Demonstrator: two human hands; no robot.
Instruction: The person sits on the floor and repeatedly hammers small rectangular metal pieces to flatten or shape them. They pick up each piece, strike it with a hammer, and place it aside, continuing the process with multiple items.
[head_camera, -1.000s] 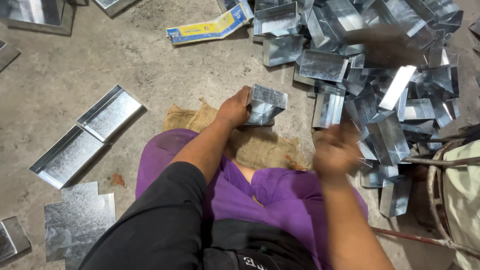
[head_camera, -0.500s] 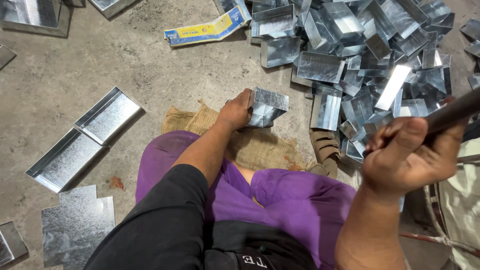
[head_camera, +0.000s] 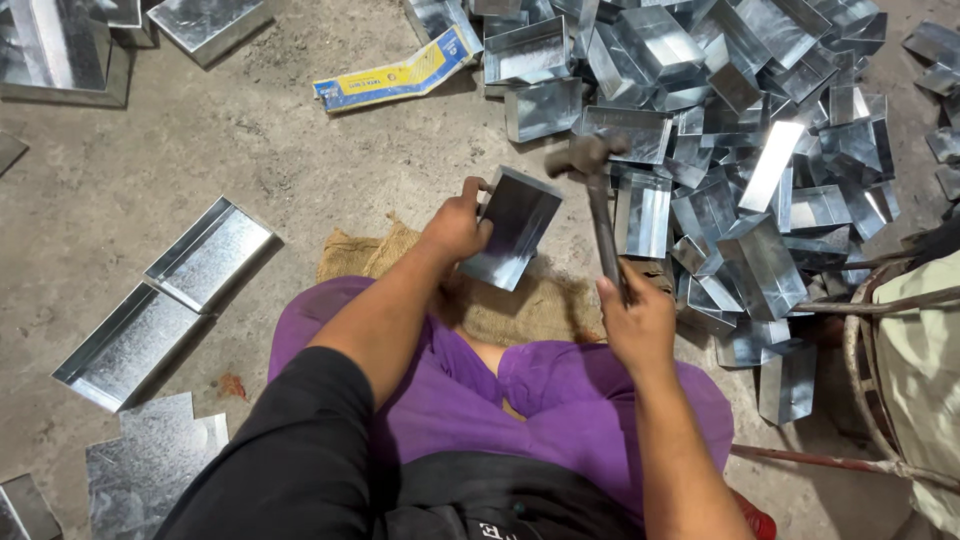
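**Q:** Why is the folded metal box (head_camera: 512, 228) held tilted over the burlap cloth (head_camera: 520, 300)?

**A:** My left hand (head_camera: 455, 228) props it on one lower corner, above my lap, so that its upper edge faces the hammer (head_camera: 598, 205). The cloth lies on the concrete floor (head_camera: 250, 150) just ahead of my crossed legs and, as I judge it, cushions the piece.

**Q:** How does the left hand sit on the box?

**A:** It is closed around the box's left edge, thumb on the near face, fingers wrapped behind and mostly hidden. The grip is firm, not flat-palmed.

**Q:** And the right hand (head_camera: 633, 322)?

**A:** It is clenched about the lower end of the hammer's handle. The head stands just beside the box's upper right corner; I cannot tell whether it touches.

**Q:** What surrounds the work?

**A:** A pile of similar galvanised boxes (head_camera: 730, 130) lies to the right and ahead, within reach. Two shallow sheet-metal trays (head_camera: 165, 300) lie end to end on my left, well apart, with a flat cut sheet (head_camera: 150, 470) nearer me. A yellow and blue carton (head_camera: 395, 75) lies beyond.
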